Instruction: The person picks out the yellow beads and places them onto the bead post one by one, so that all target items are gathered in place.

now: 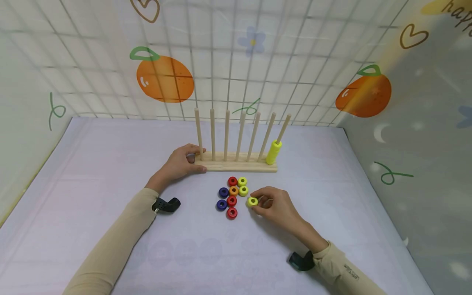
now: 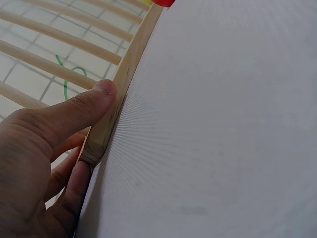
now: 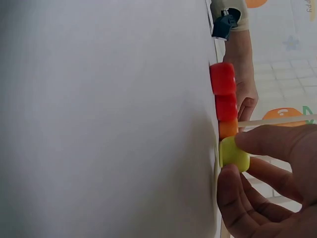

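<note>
My left hand (image 1: 178,163) grips the left end of a wooden peg rack (image 1: 236,166), thumb along the front edge and fingers behind. Several upright pegs stand in a row on it. Yellow beads (image 1: 273,152) are stacked on the rightmost peg. In front of the rack, my right hand (image 1: 278,207) pinches a yellow bead (image 3: 234,153) between thumb and fingers, low at the tabletop. Left of that hand lies a cluster of ring beads: three red beads (image 1: 232,201), two dark blue beads (image 1: 221,205), one orange bead (image 1: 234,191) and two yellow beads (image 1: 243,191).
The rack and beads are on a pale cloth-covered table (image 1: 184,246). Behind it hangs a white grid-lined backdrop (image 1: 221,61) printed with oranges, and a grey printed sheet (image 1: 416,135) borders the right side. Black wrist mounts (image 1: 302,261) sit near both sleeves.
</note>
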Tool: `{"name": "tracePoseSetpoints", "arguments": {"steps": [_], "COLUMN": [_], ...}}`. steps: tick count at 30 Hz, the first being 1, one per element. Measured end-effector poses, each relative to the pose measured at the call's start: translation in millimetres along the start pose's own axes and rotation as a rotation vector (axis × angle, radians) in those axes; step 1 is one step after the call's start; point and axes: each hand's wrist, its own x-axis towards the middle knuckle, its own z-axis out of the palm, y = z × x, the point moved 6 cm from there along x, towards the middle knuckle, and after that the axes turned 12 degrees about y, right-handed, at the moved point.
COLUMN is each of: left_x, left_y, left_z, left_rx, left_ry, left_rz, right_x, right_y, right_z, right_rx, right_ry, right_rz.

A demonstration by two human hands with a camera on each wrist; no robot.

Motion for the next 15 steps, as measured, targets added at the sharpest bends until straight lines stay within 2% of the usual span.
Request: {"name": "tracePoseSetpoints", "arguments": {"steps": [15], "left_x": [-0.1], "left_y": [2.9], "left_z": [0.1], "left_rx": [-0.004], "left_ry": [-0.003], "left_rz": [0.005], "right_x": [3.7], "right_y": [10.3], "right_z": [-23.2], "right_rx": [-0.026], "right_ry": [0.065], "right_rz": [0.008]}}
